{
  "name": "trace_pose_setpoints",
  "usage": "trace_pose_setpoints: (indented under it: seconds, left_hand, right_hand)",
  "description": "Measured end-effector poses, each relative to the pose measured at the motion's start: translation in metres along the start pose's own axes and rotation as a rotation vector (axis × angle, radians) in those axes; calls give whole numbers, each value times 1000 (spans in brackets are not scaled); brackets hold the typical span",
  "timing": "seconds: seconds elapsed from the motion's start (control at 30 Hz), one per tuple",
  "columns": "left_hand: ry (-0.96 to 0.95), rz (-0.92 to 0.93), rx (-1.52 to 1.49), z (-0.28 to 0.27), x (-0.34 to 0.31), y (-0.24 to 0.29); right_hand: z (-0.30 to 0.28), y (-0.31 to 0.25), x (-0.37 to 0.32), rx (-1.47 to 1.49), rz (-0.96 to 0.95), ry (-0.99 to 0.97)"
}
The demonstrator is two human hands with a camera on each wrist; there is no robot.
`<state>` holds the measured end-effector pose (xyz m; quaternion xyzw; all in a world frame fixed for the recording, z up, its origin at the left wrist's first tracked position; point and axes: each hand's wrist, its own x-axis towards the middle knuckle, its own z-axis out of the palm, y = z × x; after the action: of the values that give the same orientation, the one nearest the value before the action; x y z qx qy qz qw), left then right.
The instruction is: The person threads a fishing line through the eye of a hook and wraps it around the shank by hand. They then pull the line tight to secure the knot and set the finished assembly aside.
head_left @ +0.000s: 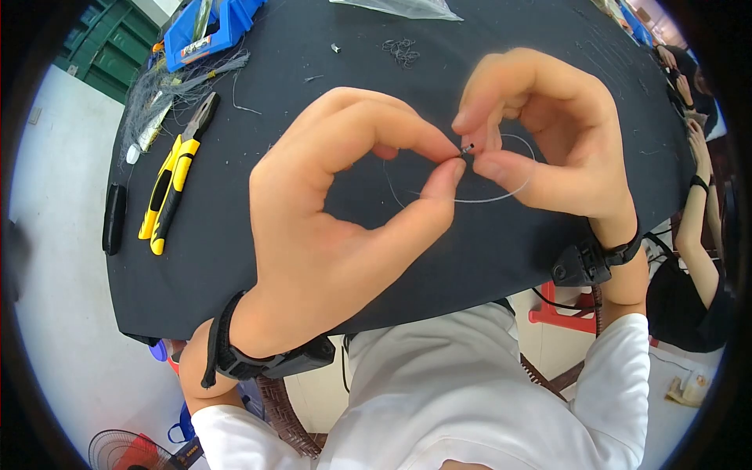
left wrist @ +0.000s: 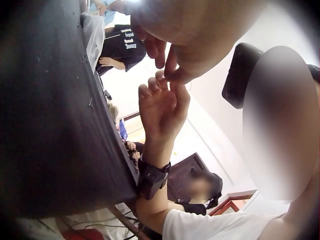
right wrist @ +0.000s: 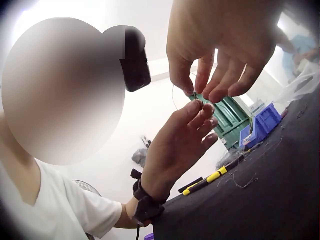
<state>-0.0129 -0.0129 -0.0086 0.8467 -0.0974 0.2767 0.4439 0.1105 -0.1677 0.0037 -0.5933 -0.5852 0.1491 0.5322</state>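
Note:
My left hand [head_left: 337, 196] pinches a tiny dark metal sleeve [head_left: 467, 148] between thumb and forefinger, above the table. A thin clear line [head_left: 484, 200] bends in a loop beside it, passing by my right thumb. Curled close around the sleeve's other end, my right hand [head_left: 556, 129] has its fingertips on the line. In the right wrist view, the fingertips of the right hand [right wrist: 225, 55] meet those of the left hand [right wrist: 175, 145]. The left wrist view shows the right hand [left wrist: 162, 110] partly behind the left; the sleeve is hidden there.
Yellow-and-black pliers [head_left: 168, 184] lie on the black table [head_left: 313, 290] at left, next to a black case [head_left: 114, 219]. Behind them are tangled line [head_left: 157, 98] and a blue bin [head_left: 207, 35]. A small dark coil [head_left: 401, 52] and a plastic bag [head_left: 403, 8] lie at the back.

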Motion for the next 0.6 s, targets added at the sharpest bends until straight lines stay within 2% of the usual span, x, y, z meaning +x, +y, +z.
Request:
trace_pose_setpoints:
  seconds: [0.2,0.3,0.6]
  left_hand:
    - [8,29,28,1,-1,1]
    - [27,63,28,3,-2,-1]
    - [32,65,44,1,-1,1]
  right_hand:
    - [0,4,0,-84,-92,-11]
    - [3,1,-1,-52,-29,-3]
    - [3,4,-2,9,-19,5]
